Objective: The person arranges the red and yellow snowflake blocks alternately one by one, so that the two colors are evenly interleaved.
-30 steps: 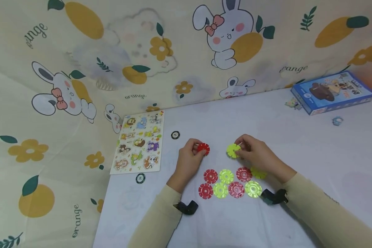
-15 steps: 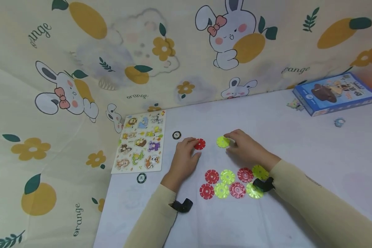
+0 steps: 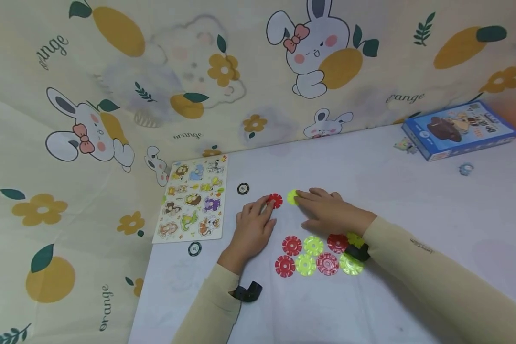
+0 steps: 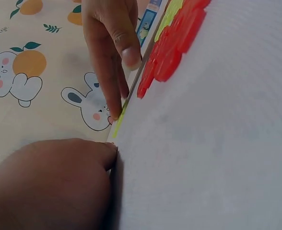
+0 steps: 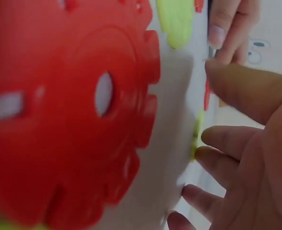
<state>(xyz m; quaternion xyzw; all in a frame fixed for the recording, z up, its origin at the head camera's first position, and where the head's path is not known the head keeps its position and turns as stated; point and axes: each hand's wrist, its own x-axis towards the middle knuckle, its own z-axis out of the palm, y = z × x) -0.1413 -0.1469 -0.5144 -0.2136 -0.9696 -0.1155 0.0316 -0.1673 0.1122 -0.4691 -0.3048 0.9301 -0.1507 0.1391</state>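
Yellow-green disc [image 3: 292, 197], slid closer under my spread right hand [image 3: 328, 210], lies just beside the red disc [image 3: 277, 200] my left hand [image 3: 250, 230] touches, fingers extended; the pair looks nearly aligned.

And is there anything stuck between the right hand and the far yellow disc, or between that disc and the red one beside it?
Nothing visible. The right hand touches the far yellow disc, and only white tabletop shows between it and the red disc that the left hand touches.
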